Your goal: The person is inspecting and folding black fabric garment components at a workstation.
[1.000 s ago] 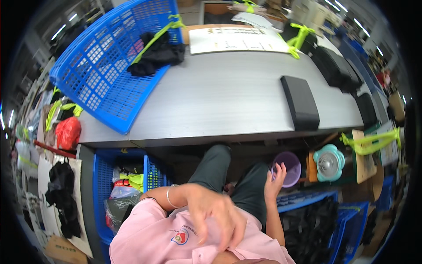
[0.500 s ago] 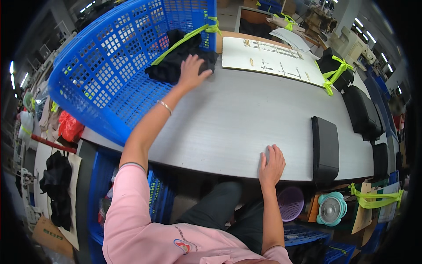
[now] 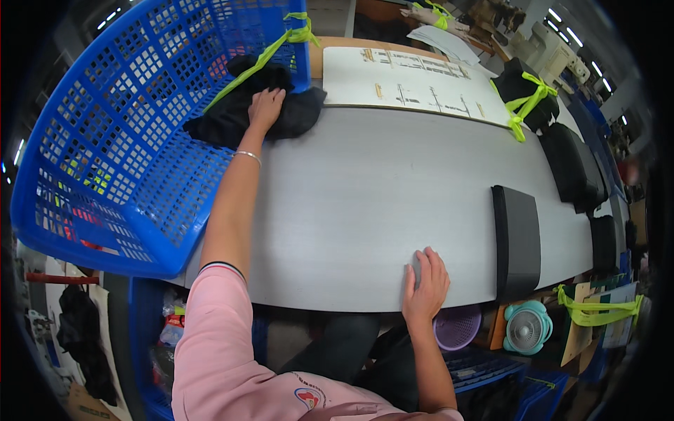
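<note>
In the upper left, the left hand [image 3: 267, 109] touches black cloth [image 3: 300, 118] lying partly in a blue plastic basket [image 3: 123, 265]; I can't tell if it grips. Lower right, the right hand [image 3: 426, 286] rests loose on the gray table [image 3: 351, 217].

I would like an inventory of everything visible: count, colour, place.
Smooth table: one, grey, centre
Perforated plastic basket: at least one, blue, table's left
Limp fabric bundle: one, black, across basket's rim
Cloth strips: at least three, lime, one on basket
Flat marked board: one, white, table's back
Oblong block: one, black, table's right
Bulky objects: several, black, beyond block
Round fan: one, turquoise, lower right
Round bin: one, purple, left of fan
Crates: at least two, blue, below table
Background: blurred, uncountable
Shirt: one, pink, bottom
Left hand: one, bare, on bundle
Right hand: one, bare, over table's front edge
</note>
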Motion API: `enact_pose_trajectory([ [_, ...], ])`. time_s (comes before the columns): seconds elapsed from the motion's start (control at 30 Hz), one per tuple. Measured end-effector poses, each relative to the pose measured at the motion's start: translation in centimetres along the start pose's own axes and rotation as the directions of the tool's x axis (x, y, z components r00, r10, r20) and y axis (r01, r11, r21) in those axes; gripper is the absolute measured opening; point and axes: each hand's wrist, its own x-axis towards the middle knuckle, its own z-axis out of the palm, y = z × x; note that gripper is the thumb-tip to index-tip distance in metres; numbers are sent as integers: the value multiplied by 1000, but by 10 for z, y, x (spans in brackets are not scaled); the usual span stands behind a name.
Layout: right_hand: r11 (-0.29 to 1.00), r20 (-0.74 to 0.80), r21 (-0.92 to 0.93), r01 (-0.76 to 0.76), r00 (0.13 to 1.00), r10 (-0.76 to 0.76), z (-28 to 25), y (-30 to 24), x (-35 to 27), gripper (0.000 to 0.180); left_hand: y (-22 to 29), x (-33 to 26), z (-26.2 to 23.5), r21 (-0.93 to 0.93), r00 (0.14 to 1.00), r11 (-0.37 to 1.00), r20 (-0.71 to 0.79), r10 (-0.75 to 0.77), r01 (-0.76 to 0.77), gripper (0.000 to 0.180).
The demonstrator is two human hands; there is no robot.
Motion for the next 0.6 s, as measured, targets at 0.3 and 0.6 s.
enact_pose_trajectory([
  [0.3,999,-66,11,38,997,-37,5,8,-3,34,48,-176,-42,-84,933,930,15,360,-357,19],
  [0.6,935,-233,308,176,967,-105,-20,-45,-7,64,134,-323,-91,-321,709,685,55,703,-654,17],
])
